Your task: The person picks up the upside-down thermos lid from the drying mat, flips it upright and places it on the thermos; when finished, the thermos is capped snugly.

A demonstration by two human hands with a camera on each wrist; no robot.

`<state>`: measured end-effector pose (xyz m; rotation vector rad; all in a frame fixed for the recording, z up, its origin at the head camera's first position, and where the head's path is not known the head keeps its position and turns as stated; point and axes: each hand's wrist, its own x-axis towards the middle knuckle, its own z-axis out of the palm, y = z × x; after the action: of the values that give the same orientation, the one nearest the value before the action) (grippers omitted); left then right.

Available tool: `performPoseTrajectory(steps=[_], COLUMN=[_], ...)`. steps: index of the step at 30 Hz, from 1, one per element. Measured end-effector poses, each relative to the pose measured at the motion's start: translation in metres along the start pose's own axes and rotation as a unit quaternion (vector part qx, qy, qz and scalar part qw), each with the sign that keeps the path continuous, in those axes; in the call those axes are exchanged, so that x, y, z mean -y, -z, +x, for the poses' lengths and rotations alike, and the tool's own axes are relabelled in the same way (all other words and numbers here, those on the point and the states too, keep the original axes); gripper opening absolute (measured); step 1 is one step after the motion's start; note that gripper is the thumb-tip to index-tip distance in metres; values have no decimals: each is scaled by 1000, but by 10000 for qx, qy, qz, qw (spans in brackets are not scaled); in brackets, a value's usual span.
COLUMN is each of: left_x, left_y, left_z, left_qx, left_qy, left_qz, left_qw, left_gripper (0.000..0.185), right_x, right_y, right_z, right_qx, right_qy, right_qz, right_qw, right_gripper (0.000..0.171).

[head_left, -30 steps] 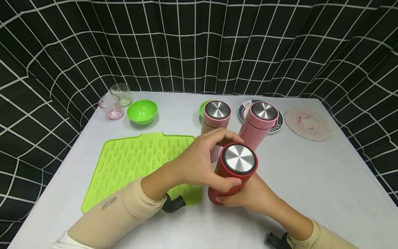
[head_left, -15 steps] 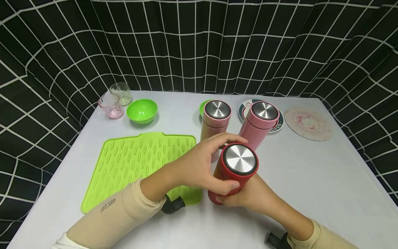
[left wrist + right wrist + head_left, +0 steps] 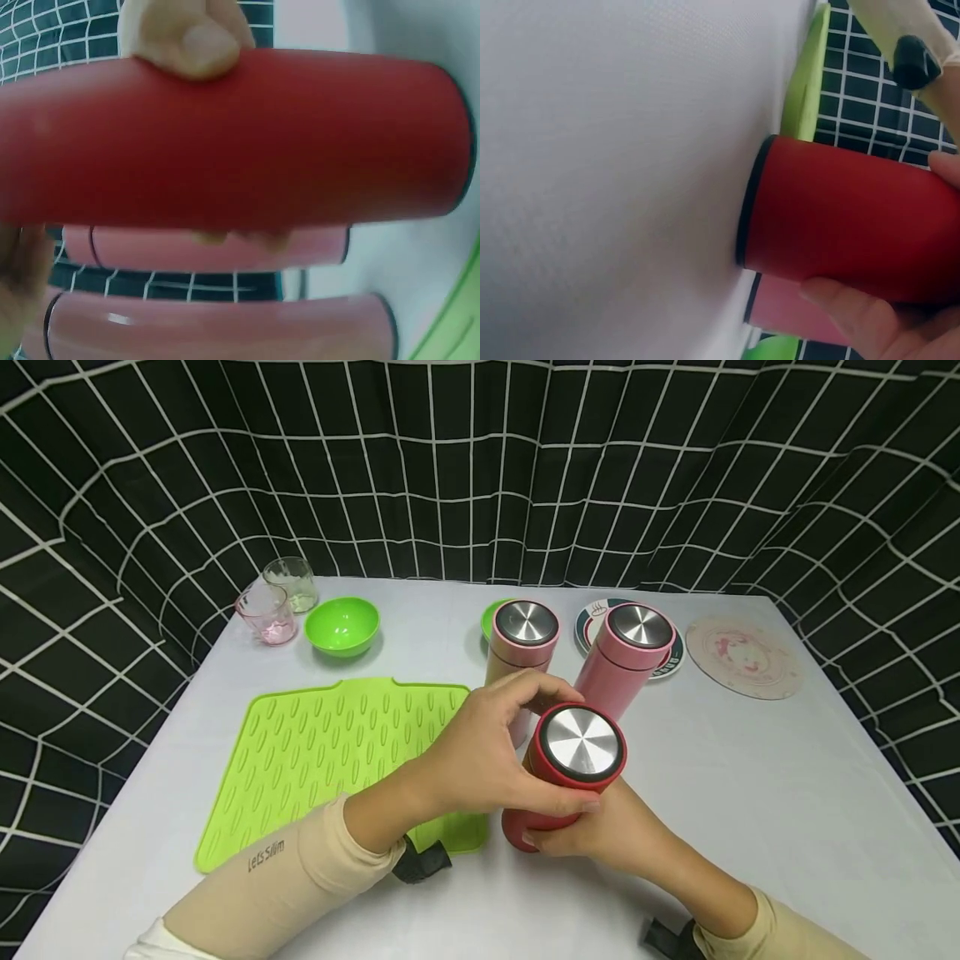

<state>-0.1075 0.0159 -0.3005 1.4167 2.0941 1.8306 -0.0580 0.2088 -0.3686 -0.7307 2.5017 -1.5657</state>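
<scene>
Fingers of the left hand (image 3: 480, 760) curl round the red flask's (image 3: 551, 793) cap; right hand (image 3: 600, 831) grips its base; sleeve (image 3: 270, 877) reads "Lets Slim".

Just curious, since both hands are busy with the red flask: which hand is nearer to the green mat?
Left. The left hand grips the red flask near its cap, just beside the green mat; the right hand holds the flask's far side.
</scene>
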Motion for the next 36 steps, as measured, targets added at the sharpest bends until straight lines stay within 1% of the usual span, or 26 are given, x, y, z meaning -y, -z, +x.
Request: performPoseTrajectory(steps=[1,2,4,6,7,8,9,10,12,13,14,15,17,19,20,22,24,25,26,27,29,30,32,33,34,36], left_x=[1,2,4,5,5,3,1,-1,-6,-9,-11,-12,-10,-6,-3,4,7,7,6,3,-4,-8,-15,-18,-19,-19], left_y=[1,3,8,11,11,10,8,5,-3,-6,-9,-10,-9,-5,-2,3,5,5,5,4,-1,-4,-10,-13,-16,-19], left_z=[1,1,3,4,4,3,2,1,-3,-4,-6,-7,-7,-5,-4,-1,0,0,-2,-3,-7,-8,-11,-11,-11,-10], left_qx=[0,79,376,617,667,652,575,429,-6,-214,-383,-487,-470,-165,42,470,751,807,785,683,291,46,-434,-613,-739,-819], left_qy=[7,45,243,492,569,605,593,542,448,445,460,464,570,749,829,1000,1058,1029,954,867,678,601,578,611,659,770], left_qz=[-85,-259,-682,-885,-859,-665,-345,13,625,843,939,887,390,-267,-598,-1104,-1296,-1250,-1118,-872,-188,155,717,834,833,491], left_qw=[10000,9996,9967,9929,9924,9938,9960,9976,9970,9952,9938,9938,9965,9967,9948,9877,9830,9835,9860,9901,9971,9981,9948,9927,9916,9924], left_gripper=[70,68,68,69,70,72,75,75,75,75,74,70,66,68,70,74,75,75,75,74,73,73,74,73,72,68], right_x=[0,0,0,0,-1,-1,-2,-2,-2,-2,-2,-2,-3,-3,-3,-3,-3,-3,-4,-4,-4,-4,-3,-3,-3,-2], right_y=[0,0,1,1,0,0,0,-1,-1,-1,-1,-1,-1,0,0,0,0,0,-1,-1,-2,-2,-2,-1,-1,0], right_z=[0,0,1,0,1,1,1,1,2,2,2,2,3,3,4,3,3,3,3,3,3,3,3,2,2,1], right_qx=[-8,-7,-2,-51,-54,-55,-56,-50,-31,-12,-12,5,51,75,65,42,35,45,63,96,139,152,159,155,145,175], right_qy=[-59,-70,-68,-88,-88,-83,-72,-57,-33,-19,-30,-26,-43,-67,-105,-183,-229,-229,-208,-153,-66,0,75,82,62,44], right_qz=[2,-11,-48,-82,-71,-68,-75,-38,2,17,8,15,38,17,-5,-26,-11,5,51,103,153,126,84,47,4,29], right_qw=[10000,10000,10000,9999,9999,9999,9999,10000,10000,10000,10000,10000,10000,9999,9999,9998,9997,9997,9998,9998,9998,9998,9998,9998,9999,9998], right_gripper=[54,55,56,59,59,58,58,58,57,56,57,57,55,56,56,58,58,57,56,55,53,52,51,51,51,51])
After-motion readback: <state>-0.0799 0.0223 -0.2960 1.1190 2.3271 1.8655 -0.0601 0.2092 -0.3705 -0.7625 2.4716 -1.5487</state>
